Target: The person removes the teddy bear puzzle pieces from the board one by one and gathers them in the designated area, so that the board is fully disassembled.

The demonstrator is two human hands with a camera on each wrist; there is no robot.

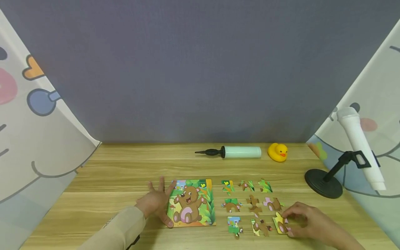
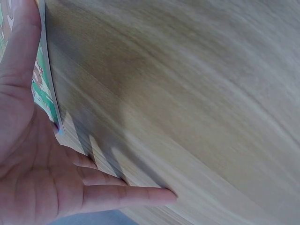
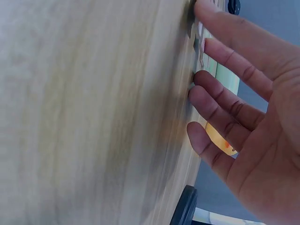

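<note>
A square bear picture board (image 1: 189, 208) lies in front of my left hand (image 1: 156, 203). That hand is spread wide, its thumb and index finger at the board's left side. In the left wrist view the thumb (image 2: 21, 47) lies along the board's edge. To the right, loose jigsaw pieces (image 1: 232, 205) lie in three rows. At the nearest right corner, my right hand (image 1: 307, 222) pinches a jigsaw piece (image 1: 280, 223) with a yellow corner between thumb and index finger. In the right wrist view the other fingers (image 3: 211, 103) are loosely bent, and the piece is mostly hidden.
Behind the pieces lie a pale hand pump (image 1: 242, 152) with a black nozzle and a yellow rubber duck (image 1: 277, 152). A white microphone (image 1: 359, 146) leans on a black stand (image 1: 323, 183) at the right. A grey partition (image 1: 200, 76) rises along the table's (image 1: 131, 163) back edge.
</note>
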